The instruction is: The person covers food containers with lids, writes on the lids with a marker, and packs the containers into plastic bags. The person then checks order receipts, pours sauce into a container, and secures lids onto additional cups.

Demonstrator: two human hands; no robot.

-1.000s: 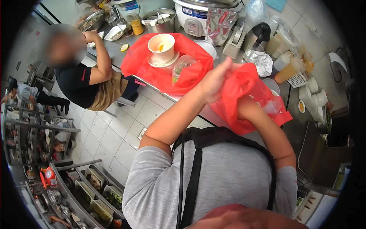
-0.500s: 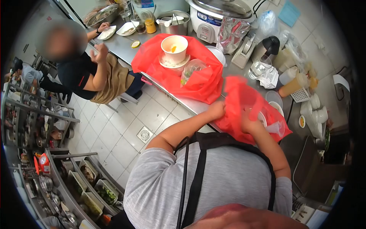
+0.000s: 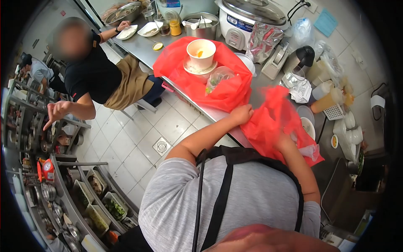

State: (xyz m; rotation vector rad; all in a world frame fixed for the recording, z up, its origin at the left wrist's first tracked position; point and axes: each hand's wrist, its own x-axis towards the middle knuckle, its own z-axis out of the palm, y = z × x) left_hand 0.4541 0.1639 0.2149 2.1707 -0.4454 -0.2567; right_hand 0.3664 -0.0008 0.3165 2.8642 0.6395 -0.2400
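In the head view a red plastic bag (image 3: 268,122) stands bunched up at the counter's near edge. My left hand (image 3: 242,114) is closed on the bag's left edge. My right hand (image 3: 285,143) is at the bag's right side with red plastic gathered around its fingers, which are partly hidden and blurred. Clear plastic (image 3: 310,152) shows at the bag's lower right. Just beyond lies a second red bag (image 3: 176,59), spread open under a white paper bowl (image 3: 201,54) stacked on a lidded container, with a clear bag of greens (image 3: 219,78) beside it.
A co-worker in a black shirt (image 3: 96,67) sits at the counter's left end. A rice cooker (image 3: 235,31), tape dispenser (image 3: 275,61) and sauce bottles (image 3: 327,94) line the back. A white bowl (image 3: 308,127) is right of my bag. Shelves with food tubs (image 3: 113,206) stand lower left.
The red bag's top has shifted and folded over around my right hand, which moved slightly rightward. The co-worker's raised hand has swung down and out to the left, one finger pointing.
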